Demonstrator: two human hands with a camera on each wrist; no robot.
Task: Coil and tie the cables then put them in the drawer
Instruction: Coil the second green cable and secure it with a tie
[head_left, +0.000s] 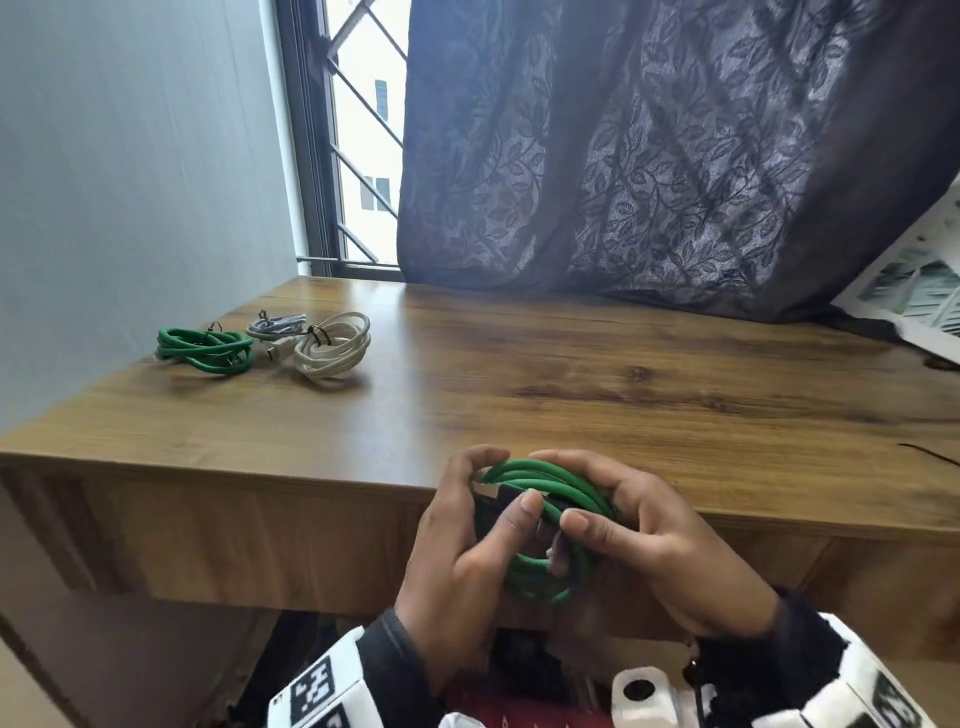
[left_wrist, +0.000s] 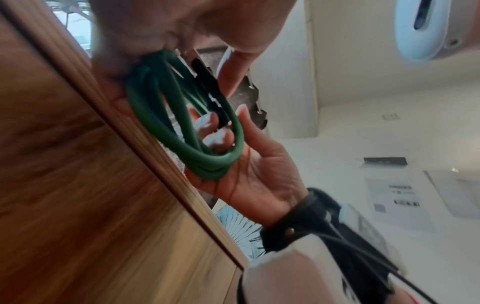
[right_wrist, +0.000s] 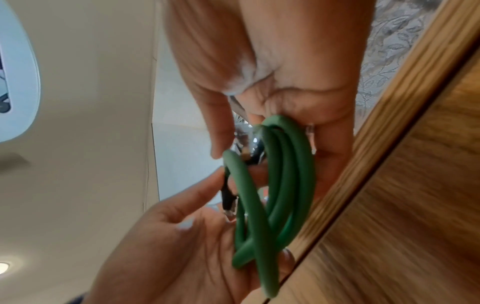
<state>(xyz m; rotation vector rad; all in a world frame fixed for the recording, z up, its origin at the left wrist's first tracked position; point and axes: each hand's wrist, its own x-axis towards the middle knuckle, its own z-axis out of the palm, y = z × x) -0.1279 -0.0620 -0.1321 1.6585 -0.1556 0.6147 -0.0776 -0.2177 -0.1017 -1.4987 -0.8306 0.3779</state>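
Both hands, left hand (head_left: 457, 566) and right hand (head_left: 654, 540), curl their fingers around 1 coiled green cable (head_left: 550, 488).

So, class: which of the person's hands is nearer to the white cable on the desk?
Left. The left hand sits on the same side as the white cable, though well short of it; the right hand is further off. Both grip a green coil at the desk's near edge.

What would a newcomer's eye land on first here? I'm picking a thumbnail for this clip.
First, the green cable coil gripped by both hands, the left hand and right hand, at the desk's near edge. Next, three tied bundles at the desk's far left: a green bundle, a grey bundle and a white bundle.
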